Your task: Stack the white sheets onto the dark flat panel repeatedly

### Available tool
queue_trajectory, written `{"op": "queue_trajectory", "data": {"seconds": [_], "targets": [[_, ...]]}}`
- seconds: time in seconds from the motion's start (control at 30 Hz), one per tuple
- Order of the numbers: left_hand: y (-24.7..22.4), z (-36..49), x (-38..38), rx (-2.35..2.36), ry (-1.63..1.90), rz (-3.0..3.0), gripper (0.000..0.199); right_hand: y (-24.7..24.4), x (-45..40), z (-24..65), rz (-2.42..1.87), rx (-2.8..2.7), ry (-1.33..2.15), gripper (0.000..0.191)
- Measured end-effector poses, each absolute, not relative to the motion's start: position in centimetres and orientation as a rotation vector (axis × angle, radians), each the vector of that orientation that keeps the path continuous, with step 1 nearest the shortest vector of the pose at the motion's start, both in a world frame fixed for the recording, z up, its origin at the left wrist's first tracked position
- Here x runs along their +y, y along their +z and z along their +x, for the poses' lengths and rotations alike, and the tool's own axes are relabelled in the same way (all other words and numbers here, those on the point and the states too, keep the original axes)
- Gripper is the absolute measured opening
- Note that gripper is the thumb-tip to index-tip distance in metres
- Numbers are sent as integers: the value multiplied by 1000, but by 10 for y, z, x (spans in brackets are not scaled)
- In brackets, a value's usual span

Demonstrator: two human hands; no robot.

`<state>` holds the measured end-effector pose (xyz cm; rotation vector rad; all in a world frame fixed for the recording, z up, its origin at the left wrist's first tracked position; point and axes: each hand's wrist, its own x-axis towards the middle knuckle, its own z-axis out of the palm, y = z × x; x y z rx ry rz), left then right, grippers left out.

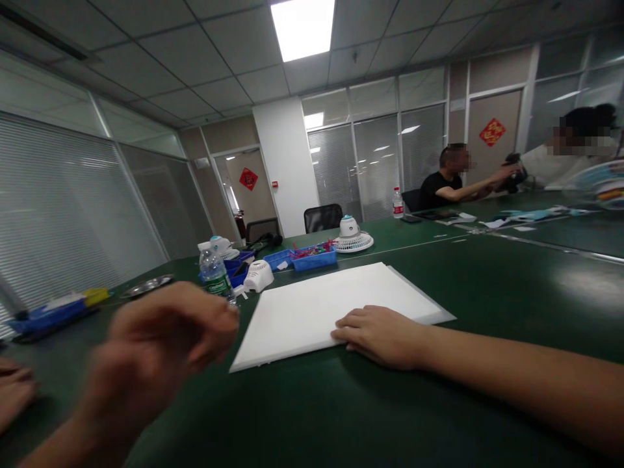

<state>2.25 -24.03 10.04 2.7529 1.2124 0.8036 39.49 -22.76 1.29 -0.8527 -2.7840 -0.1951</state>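
Observation:
A stack of white paper sheets [312, 305] lies on the green table, with a second, greyer edge showing along its right side. My right hand [377, 335] rests palm down on the near edge of the stack, fingers stretched out and nothing gripped. To the left of the paper, my left hand [160, 351] is raised over the table, apart from the sheets. Its fingers look bent toward the thumb but are smeared by motion. Whether anything is between them cannot be made out.
Behind the paper stand a water bottle [214, 270], a white plastic housing [258, 276], a blue tray [314, 257] of red wires and a white fan part [351, 235]. Another person's hand [14, 393] is at far left. Two people sit at the right; one, in black [446, 182], reaches across.

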Motion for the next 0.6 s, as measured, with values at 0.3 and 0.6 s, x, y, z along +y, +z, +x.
{"op": "queue_trajectory", "data": {"seconds": [0.3, 0.6], "targets": [[41, 37, -171, 1481, 83, 2556, 86, 9, -228, 401, -949, -2678, 236, 53], [4, 16, -150, 1582, 230, 2464, 83, -5, -218, 402, -1362, -2397, 140, 82]]}}
